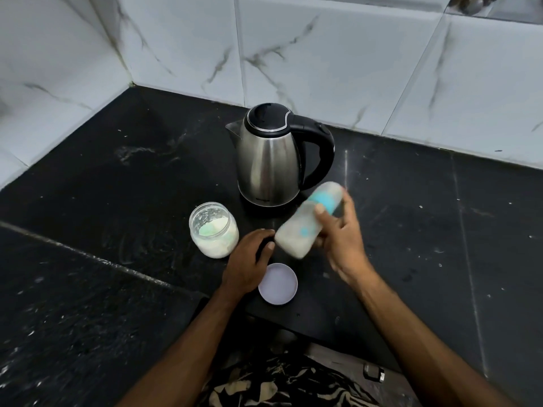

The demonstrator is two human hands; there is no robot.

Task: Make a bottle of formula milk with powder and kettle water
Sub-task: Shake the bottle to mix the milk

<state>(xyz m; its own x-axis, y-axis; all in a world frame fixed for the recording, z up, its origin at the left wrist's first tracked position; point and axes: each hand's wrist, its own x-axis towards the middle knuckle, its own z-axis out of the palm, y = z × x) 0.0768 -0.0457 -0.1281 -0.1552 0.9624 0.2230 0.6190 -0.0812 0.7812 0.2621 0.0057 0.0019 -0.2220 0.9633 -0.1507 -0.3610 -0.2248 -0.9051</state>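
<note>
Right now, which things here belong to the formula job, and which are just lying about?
Job:
baby bottle, milky, tilted in the right hand
electric kettle, lid shut
powder jar, open
jar lid, beside the left hand

Lying about:
small metal object, on the floor below the counter

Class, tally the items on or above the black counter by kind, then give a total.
Steel electric kettle with black handle: 1
Clear open jar of white powder: 1
Round pale lid: 1
Milky baby bottle with blue collar: 1
Total: 4
</note>
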